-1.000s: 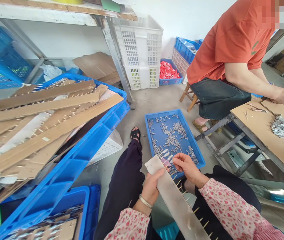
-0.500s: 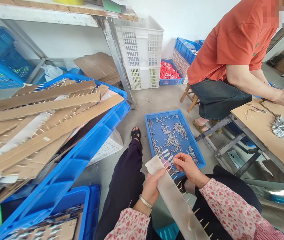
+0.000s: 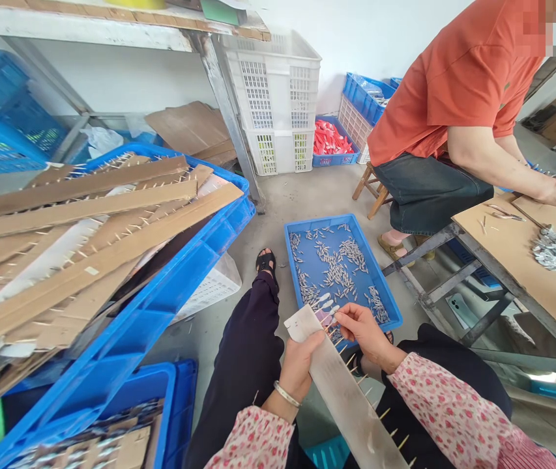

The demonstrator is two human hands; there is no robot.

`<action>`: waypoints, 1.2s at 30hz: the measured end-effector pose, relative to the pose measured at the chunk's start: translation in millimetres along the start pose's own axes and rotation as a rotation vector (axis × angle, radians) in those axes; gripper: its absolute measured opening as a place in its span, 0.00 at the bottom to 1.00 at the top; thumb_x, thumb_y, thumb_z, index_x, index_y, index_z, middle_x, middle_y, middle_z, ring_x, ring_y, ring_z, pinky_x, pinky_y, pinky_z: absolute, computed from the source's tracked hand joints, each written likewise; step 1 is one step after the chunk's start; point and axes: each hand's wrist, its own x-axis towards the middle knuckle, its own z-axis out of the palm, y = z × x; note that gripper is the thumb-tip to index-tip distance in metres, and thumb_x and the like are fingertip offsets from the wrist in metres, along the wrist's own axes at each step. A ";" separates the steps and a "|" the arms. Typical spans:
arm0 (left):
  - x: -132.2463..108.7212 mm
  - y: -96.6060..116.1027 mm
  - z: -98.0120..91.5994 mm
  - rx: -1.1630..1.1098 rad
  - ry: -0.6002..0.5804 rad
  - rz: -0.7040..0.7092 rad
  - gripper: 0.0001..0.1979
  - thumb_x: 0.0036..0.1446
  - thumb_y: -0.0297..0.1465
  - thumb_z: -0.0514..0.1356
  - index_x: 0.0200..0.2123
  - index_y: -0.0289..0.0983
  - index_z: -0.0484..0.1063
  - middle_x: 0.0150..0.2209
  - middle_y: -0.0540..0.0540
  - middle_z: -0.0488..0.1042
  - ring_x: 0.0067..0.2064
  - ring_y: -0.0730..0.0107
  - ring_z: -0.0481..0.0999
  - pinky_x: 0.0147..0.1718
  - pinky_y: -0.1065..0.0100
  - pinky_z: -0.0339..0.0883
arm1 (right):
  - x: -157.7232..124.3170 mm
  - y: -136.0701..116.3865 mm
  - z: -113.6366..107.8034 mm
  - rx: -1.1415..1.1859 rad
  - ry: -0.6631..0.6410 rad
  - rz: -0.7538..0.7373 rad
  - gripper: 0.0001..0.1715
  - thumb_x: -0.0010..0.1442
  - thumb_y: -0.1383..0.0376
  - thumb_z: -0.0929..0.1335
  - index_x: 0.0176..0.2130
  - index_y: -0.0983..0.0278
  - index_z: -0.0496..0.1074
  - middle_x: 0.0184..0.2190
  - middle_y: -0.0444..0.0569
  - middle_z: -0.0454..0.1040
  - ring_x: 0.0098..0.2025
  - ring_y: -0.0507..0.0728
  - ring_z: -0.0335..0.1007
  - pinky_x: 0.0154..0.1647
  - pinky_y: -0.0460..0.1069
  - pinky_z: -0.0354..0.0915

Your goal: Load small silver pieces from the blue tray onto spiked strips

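Note:
My left hand is closed round the upper end of a long grey-white cardboard strip, which slants down towards me. Thin pointed sticks poke out along its right edge. Several at the top end carry small white spindle-shaped pieces. At that edge my right hand pinches one such piece at a stick's tip with thumb and forefinger. Beyond and below the hands lies a shallow blue tray with many small silvery spindle-shaped pieces scattered in it.
To the left, a large blue crate holds stacked cardboard strips with sticks. A co-worker in an orange shirt sits at a low table bearing pliers and silvery parts. White crates stand behind, near a metal table leg.
My right hand has shifted slightly left, its fingertips closer to the strip's edge. My left hand and the strip stay almost where they were.

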 end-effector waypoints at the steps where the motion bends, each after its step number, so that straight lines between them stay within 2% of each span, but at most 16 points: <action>1: -0.5 -0.7 0.2 0.005 0.006 0.005 0.16 0.35 0.29 0.71 0.32 0.32 0.76 0.27 0.46 0.78 0.28 0.67 0.75 0.28 0.68 0.67 | -1.4 0.7 2.3 0.022 0.003 -0.002 0.17 0.50 0.54 0.73 0.27 0.64 0.68 0.13 0.38 0.64 0.15 0.46 0.52 0.17 0.44 0.45; 7: -1.0 -3.9 -0.9 0.000 0.040 0.051 0.16 0.35 0.29 0.71 0.33 0.33 0.76 0.29 0.46 0.78 0.29 0.66 0.75 0.30 0.67 0.68 | -7.4 6.4 12.8 0.097 -0.009 0.023 0.19 0.49 0.53 0.73 0.26 0.64 0.66 0.13 0.36 0.61 0.16 0.46 0.50 0.17 0.43 0.43; 11: 0.4 -2.4 0.2 -0.011 0.024 0.035 0.19 0.35 0.29 0.71 0.35 0.33 0.77 0.31 0.45 0.79 0.31 0.63 0.77 0.33 0.66 0.68 | -4.4 8.6 13.0 0.118 0.007 0.020 0.19 0.48 0.53 0.74 0.27 0.63 0.66 0.16 0.38 0.64 0.16 0.46 0.51 0.17 0.43 0.43; 17: -3.8 -8.4 -1.1 -0.096 -0.087 -0.081 0.15 0.40 0.31 0.70 0.34 0.33 0.77 0.30 0.43 0.80 0.31 0.63 0.77 0.33 0.66 0.69 | 0.7 2.6 8.7 0.163 0.054 -0.007 0.20 0.46 0.53 0.75 0.26 0.63 0.66 0.14 0.35 0.59 0.17 0.46 0.47 0.17 0.44 0.44; 20: -4.9 -10.2 -1.7 -0.102 -0.076 -0.124 0.15 0.38 0.29 0.71 0.33 0.33 0.77 0.30 0.43 0.80 0.29 0.64 0.77 0.32 0.66 0.70 | 2.2 1.7 4.9 0.208 0.062 0.015 0.17 0.47 0.55 0.74 0.28 0.63 0.69 0.17 0.38 0.64 0.19 0.48 0.55 0.20 0.44 0.53; 23: -2.5 -6.1 -1.3 -0.103 -0.030 -0.113 0.15 0.37 0.29 0.71 0.33 0.32 0.77 0.29 0.42 0.80 0.29 0.64 0.77 0.31 0.66 0.70 | 5.1 2.1 -3.6 0.332 0.133 0.039 0.13 0.46 0.62 0.74 0.33 0.63 0.71 0.30 0.45 0.72 0.33 0.52 0.70 0.35 0.47 0.66; 25: -0.4 -2.2 -1.4 -0.110 0.004 -0.100 0.16 0.38 0.30 0.70 0.34 0.32 0.77 0.30 0.42 0.80 0.31 0.63 0.78 0.32 0.66 0.70 | 7.0 1.5 -11.0 0.389 0.146 0.065 0.15 0.43 0.67 0.75 0.34 0.63 0.72 0.36 0.47 0.74 0.42 0.55 0.72 0.47 0.49 0.66; 27: 1.1 0.3 -2.0 -0.118 0.036 -0.090 0.17 0.38 0.30 0.70 0.35 0.32 0.77 0.31 0.42 0.80 0.31 0.63 0.78 0.33 0.66 0.70 | 8.1 0.2 -17.2 0.413 0.092 0.093 0.18 0.43 0.69 0.75 0.36 0.64 0.72 0.37 0.49 0.75 0.45 0.56 0.73 0.51 0.51 0.65; 30: 2.3 0.8 -3.6 -0.112 0.040 -0.086 0.17 0.38 0.29 0.71 0.35 0.32 0.77 0.31 0.43 0.80 0.31 0.64 0.78 0.33 0.67 0.69 | 9.8 -0.8 -20.5 0.448 0.029 0.145 0.20 0.46 0.68 0.76 0.40 0.65 0.71 0.36 0.52 0.78 0.43 0.56 0.75 0.51 0.51 0.66; 33: 3.3 0.3 -4.5 -0.091 0.029 -0.093 0.17 0.37 0.30 0.71 0.35 0.32 0.77 0.31 0.42 0.80 0.32 0.61 0.78 0.33 0.65 0.70 | 12.8 1.4 -19.1 0.472 0.106 0.187 0.14 0.48 0.64 0.75 0.35 0.66 0.72 0.33 0.53 0.78 0.38 0.55 0.76 0.46 0.49 0.69; 36: 4.4 0.3 -4.3 -0.074 0.043 -0.099 0.18 0.36 0.31 0.71 0.34 0.33 0.77 0.32 0.40 0.80 0.34 0.57 0.79 0.35 0.63 0.70 | 14.2 2.9 -18.1 0.483 0.158 0.153 0.13 0.47 0.63 0.76 0.31 0.66 0.73 0.33 0.52 0.78 0.40 0.56 0.76 0.46 0.50 0.70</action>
